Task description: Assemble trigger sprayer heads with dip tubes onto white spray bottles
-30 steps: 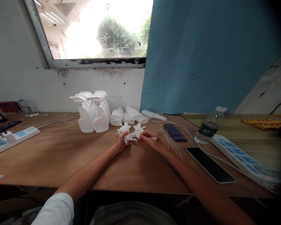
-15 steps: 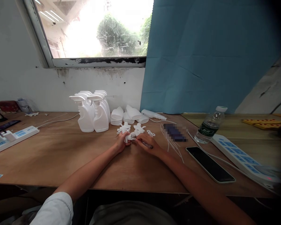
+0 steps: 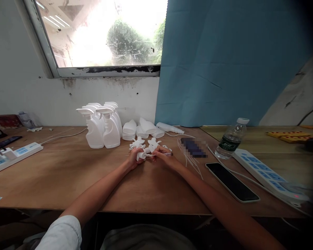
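Observation:
Fingers wrapped round it, my left hand (image 3: 133,158) holds a small white plastic part (image 3: 141,156), which looks like a spray head. My right hand (image 3: 163,155) is closed on a thin tool (image 3: 169,153) with a metal shaft, whose tip points left and meets the white part. Just behind my hands lie more white spray heads (image 3: 138,142) and another cluster of white pieces (image 3: 153,142). Small white rings (image 3: 167,148) show partly behind my right hand.
White spray bottles (image 3: 111,133) stand at the back left, beside lying white bottles (image 3: 147,126). To the right are a phone (image 3: 232,182), a water bottle (image 3: 229,140), thin white tubes (image 3: 194,165) and a power strip (image 3: 261,172). Another power strip (image 3: 21,152) lies left.
My right hand has turned, so the tool now lies nearly level instead of slanting down to the right. My left hand has shifted slightly left with the white part. The view has moved a little.

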### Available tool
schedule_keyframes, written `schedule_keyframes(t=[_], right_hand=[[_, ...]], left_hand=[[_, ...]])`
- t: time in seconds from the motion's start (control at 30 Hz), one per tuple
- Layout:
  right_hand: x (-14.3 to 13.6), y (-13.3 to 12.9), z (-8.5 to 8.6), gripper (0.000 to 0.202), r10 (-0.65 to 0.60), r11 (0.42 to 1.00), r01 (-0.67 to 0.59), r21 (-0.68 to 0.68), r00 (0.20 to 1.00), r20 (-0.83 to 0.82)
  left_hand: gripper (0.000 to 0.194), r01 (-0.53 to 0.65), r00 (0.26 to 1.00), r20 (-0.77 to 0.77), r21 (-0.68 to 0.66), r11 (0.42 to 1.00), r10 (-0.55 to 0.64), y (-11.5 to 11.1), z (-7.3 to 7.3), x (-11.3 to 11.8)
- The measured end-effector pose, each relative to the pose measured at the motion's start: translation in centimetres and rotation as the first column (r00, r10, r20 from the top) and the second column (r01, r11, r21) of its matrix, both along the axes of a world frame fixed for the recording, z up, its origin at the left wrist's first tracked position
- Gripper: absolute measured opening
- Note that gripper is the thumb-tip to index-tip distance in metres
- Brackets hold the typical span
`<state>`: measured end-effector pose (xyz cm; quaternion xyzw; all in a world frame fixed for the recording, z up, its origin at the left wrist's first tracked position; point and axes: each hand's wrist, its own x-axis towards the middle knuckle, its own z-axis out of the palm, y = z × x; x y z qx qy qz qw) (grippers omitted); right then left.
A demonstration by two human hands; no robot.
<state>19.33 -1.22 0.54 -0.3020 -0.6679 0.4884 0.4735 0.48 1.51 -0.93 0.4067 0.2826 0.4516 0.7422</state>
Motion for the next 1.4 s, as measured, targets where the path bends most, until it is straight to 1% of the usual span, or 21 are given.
schedule_keyframes(t=[0.1,0.17,0.23,0.3,0.37,0.4,0.43,0.5,0.57,0.6,0.63,0.8,0.87,0.93,1.0,1.07,1.17,1.23,1.27,1.3,1.4], right_hand=[[-0.5,-0.5,0.2,0.030,0.046,0.998,-0.048,-0.052,0.998,-0.031],[-0.7,-0.8,0.3,0.030,0.055,0.998,-0.055,-0.037,0.998,-0.007],[-0.8,-1.0,0.4,0.029,0.013,0.999,-0.015,0.029,0.999,0.051],[-0.5,-1.1,0.4,0.027,-0.090,0.986,0.069,0.151,0.987,0.137],[-0.1,-1.1,0.4,0.025,-0.216,0.940,0.139,0.311,0.950,0.227],[0.0,-1.1,0.4,0.024,-0.265,0.908,0.147,0.393,0.926,0.267],[0.1,-1.1,0.4,0.023,-0.300,0.872,0.132,0.471,0.905,0.301],[0.1,-1.3,0.6,0.019,-0.321,0.802,0.045,0.596,0.874,0.365],[0.0,-1.5,0.8,0.019,-0.312,0.751,-0.043,0.658,0.856,0.412],[-0.1,-1.5,0.8,0.019,-0.299,0.753,-0.061,0.655,0.855,0.423],[-0.2,-1.5,0.9,0.019,-0.286,0.773,-0.054,0.632,0.860,0.423],[-0.1,-1.3,0.8,0.022,-0.234,0.905,0.079,0.418,0.913,0.335],[0.0,-1.3,0.8,0.024,-0.159,0.949,0.069,0.306,0.948,0.278],[0.0,-1.4,0.8,0.026,-0.119,0.968,0.057,0.243,0.962,0.246],[0.1,-1.4,0.8,0.027,-0.170,0.948,0.080,0.309,0.946,0.277],[0.1,-1.3,0.7,0.025,-0.258,0.888,0.087,0.451,0.907,0.334],[-0.2,-0.9,0.6,0.025,-0.332,0.746,-0.044,0.664,0.840,0.429],[-0.5,-0.7,0.5,0.028,-0.336,0.685,-0.142,0.714,0.809,0.483],[-0.7,-0.6,0.5,0.030,-0.323,0.684,-0.164,0.711,0.806,0.497],[-0.8,-0.6,0.5,0.031,-0.308,0.702,-0.159,0.694,0.811,0.497],[-0.7,-1.0,0.5,0.026,-0.289,0.776,-0.071,0.627,0.843,0.453]], left_hand=[[0.018,0.075,0.997,0.004,-0.038,0.996,-0.075,0.0,0.2,-0.2],[0.017,0.092,0.996,0.017,-0.049,0.995,-0.092,0.0,0.3,-0.3],[0.017,0.078,0.996,0.039,-0.047,0.996,-0.076,0.0,0.3,-0.2],[0.018,0.051,0.997,0.058,-0.040,0.998,-0.049,0.0,0.2,-0.1],[0.018,0.029,0.998,0.064,-0.034,0.999,-0.027,0.1,0.1,0.1],[0.018,0.021,0.998,0.061,-0.031,0.999,-0.019,0.0,0.1,0.3],[0.018,0.012,0.998,0.057,-0.026,1.000,-0.011,0.0,0.0,0.4],[0.019,-0.006,0.999,0.048,-0.013,1.000,0.007,-0.1,0.0,0.5],[0.022,-0.021,0.999,0.042,0.000,1.000,0.021,-0.1,-0.1,0.5],[0.022,-0.023,0.999,0.039,0.003,1.000,0.023,-0.1,-0.1,0.5],[0.022,-0.018,0.999,0.035,0.002,1.000,0.018,-0.1,-0.1,0.4],[0.019,0.051,0.999,0.011,-0.028,0.998,-0.051,-0.1,0.1,0.1],[0.017,0.076,0.997,0.002,-0.036,0.996,-0.076,-0.1,0.1,0.0],[0.015,0.081,0.997,0.000,-0.036,0.996,-0.081,0.0,0.1,0.0],[0.015,0.063,0.998,0.008,-0.029,0.998,-0.062,0.0,0.0,0.0],[0.015,0.034,0.999,0.018,-0.019,0.999,-0.034,0.1,-0.1,0.1],[0.016,-0.004,1.000,0.024,-0.001,1.000,0.004,0.2,-0.2,0.3],[0.018,-0.020,0.999,0.026,0.010,1.000,0.020,0.2,-0.2,0.5],[0.019,-0.025,0.999,0.027,0.015,1.000,0.024,0.2,-0.3,0.5],[0.020,-0.027,0.999,0.026,0.019,0.999,0.026,0.2,-0.3,0.5],[0.022,-0.008,1.000,0.007,0.021,1.000,0.008,0.2,-0.4,0.4]])
